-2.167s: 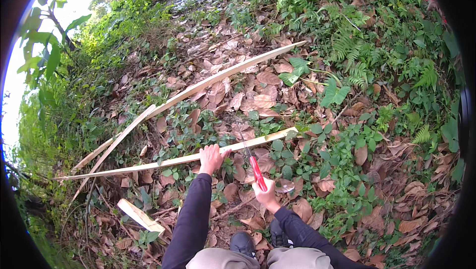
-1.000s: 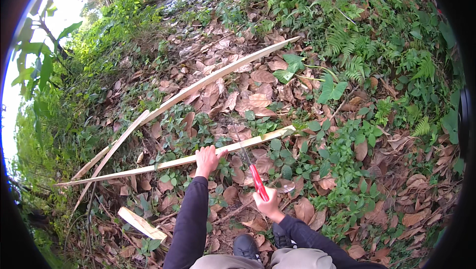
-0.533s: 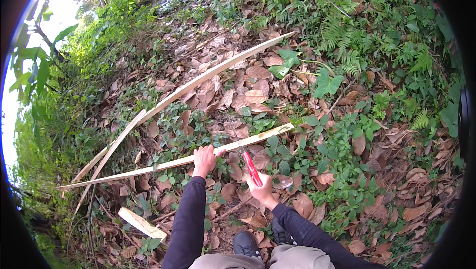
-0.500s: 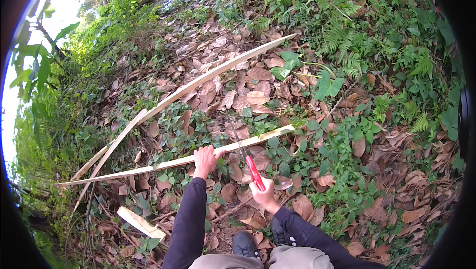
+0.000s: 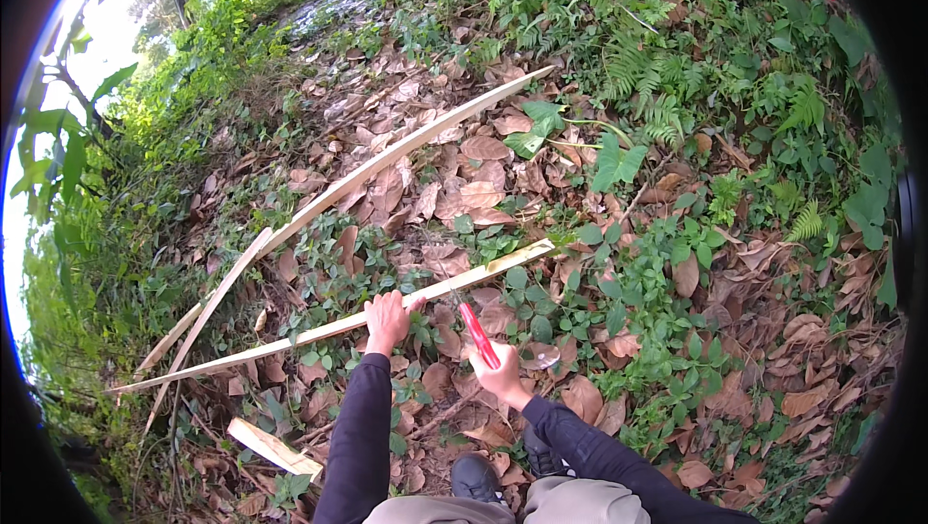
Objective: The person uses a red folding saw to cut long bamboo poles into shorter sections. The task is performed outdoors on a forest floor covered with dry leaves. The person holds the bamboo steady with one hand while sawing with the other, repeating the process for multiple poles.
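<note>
A long pale wooden strip (image 5: 290,340) lies across the leaf litter from lower left to centre right. My left hand (image 5: 387,319) grips it near its middle. Just to the right, my right hand (image 5: 503,377) holds a red-handled tool (image 5: 478,333) that points up toward the strip, its tip close to the wood. The tool's working end is too small to make out. A second, longer pale strip (image 5: 406,149) lies farther away, running up to the right.
A short pale offcut (image 5: 274,448) lies at lower left. More thin strips (image 5: 208,306) angle down on the left. Dry brown leaves cover the ground, with ferns and green plants (image 5: 677,118) to the right. My dark shoe (image 5: 477,479) stands below.
Both hands stay on the strip and tool; the red tool has shifted slightly closer to the strip. The view has tilted a little.
</note>
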`<state>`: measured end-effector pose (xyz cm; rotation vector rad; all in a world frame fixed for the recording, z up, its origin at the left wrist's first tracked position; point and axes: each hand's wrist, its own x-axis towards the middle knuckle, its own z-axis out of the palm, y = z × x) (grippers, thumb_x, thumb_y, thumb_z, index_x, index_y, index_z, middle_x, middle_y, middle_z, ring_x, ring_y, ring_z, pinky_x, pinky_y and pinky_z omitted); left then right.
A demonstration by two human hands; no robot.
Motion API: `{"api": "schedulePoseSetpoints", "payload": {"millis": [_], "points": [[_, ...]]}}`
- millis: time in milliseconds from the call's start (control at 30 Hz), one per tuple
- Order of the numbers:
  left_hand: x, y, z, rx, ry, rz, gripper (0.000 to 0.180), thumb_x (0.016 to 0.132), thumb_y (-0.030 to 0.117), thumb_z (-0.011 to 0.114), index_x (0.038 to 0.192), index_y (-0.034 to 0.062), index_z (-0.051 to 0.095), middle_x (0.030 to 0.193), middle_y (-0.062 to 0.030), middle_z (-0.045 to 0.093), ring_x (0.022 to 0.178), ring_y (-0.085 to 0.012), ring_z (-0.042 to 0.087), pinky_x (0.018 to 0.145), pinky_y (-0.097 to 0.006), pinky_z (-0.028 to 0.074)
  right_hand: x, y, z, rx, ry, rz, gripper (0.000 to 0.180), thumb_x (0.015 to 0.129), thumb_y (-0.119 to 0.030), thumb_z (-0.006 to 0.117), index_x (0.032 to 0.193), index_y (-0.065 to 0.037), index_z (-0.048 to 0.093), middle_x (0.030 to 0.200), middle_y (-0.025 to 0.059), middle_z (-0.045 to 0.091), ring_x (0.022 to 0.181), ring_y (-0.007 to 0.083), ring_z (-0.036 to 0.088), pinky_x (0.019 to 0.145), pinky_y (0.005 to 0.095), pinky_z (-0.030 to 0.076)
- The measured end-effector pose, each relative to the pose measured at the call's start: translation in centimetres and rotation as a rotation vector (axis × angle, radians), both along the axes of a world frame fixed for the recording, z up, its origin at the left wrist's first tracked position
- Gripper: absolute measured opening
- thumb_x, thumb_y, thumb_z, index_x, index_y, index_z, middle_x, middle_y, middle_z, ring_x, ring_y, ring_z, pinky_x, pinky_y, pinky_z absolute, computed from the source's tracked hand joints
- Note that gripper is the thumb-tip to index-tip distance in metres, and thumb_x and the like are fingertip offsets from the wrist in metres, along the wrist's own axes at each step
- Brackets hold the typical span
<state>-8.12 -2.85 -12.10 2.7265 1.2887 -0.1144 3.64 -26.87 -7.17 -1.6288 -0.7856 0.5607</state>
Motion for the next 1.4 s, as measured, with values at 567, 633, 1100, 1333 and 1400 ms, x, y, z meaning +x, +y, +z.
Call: {"api": "schedulePoseSetpoints", "payload": {"millis": [567,633,1100,1333,1400], "points": [[0.4,0.2,-1.5,0.002,-0.018,-0.038,0.063,0.093,0.068,0.047,0.086,0.0066,0.061,0.09,-0.0143,0.068,0.094,-0.0343,0.063,0.082,-0.049,0.044,0.5,-3.4,-0.8,-0.015,0.04,-0.034,0.026,0.081,-0.011,0.067,0.063,-0.001,0.051,0.051,0.009,0.049,0.044,0.0167,0.048,0.046,0.0373,0.035],[0.7,-0.1,-1.2,0.014,-0.039,-0.065,0.062,0.093,0.067,0.048,0.087,0.0068,0.061,0.09,-0.0147,0.068,0.093,-0.0341,0.063,0.082,-0.049,0.043,1.0,-3.8,0.5,-0.092,0.088,-0.011,0.026,0.082,-0.014,0.067,0.065,-0.001,0.053,0.051,0.0065,0.049,0.047,0.011,0.047,0.047,0.0347,0.037],[-0.3,-0.2,-1.5,0.069,-0.051,-0.103,0.064,0.093,0.068,0.047,0.096,0.0057,0.059,0.097,-0.0145,0.065,0.102,-0.0341,0.059,0.086,-0.05,0.043,-2.2,-3.8,0.8,-0.062,0.208,-0.085,0.025,0.085,-0.015,0.07,0.069,-0.004,0.053,0.057,-0.0027,0.05,0.054,0.0057,0.044,0.049,0.0301,0.033],[-1.8,-0.1,-3.4,0.127,-0.098,-0.12,0.042,0.093,0.048,0.061,0.094,0.0061,0.055,0.095,-0.0131,0.063,0.096,-0.0346,0.059,0.082,-0.049,0.041,-0.3,-4.2,-1.6,-0.065,0.235,0.146,0.03,0.092,-0.026,0.069,0.077,-0.004,0.057,0.06,-0.0047,0.046,0.056,0.0066,0.041,0.051,0.0306,0.032],[-1.3,0.0,-2.7,0.076,-0.075,-0.112,0.039,0.096,0.046,0.058,0.094,0.0064,0.056,0.095,-0.0138,0.064,0.096,-0.0361,0.06,0.082,-0.05,0.041,-1.7,-3.8,-0.9,-0.069,0.219,0.032,0.028,0.093,-0.025,0.067,0.082,0.0,0.058,0.059,-0.0022,0.047,0.056,0.0077,0.041,0.052,0.0322,0.034]]}}
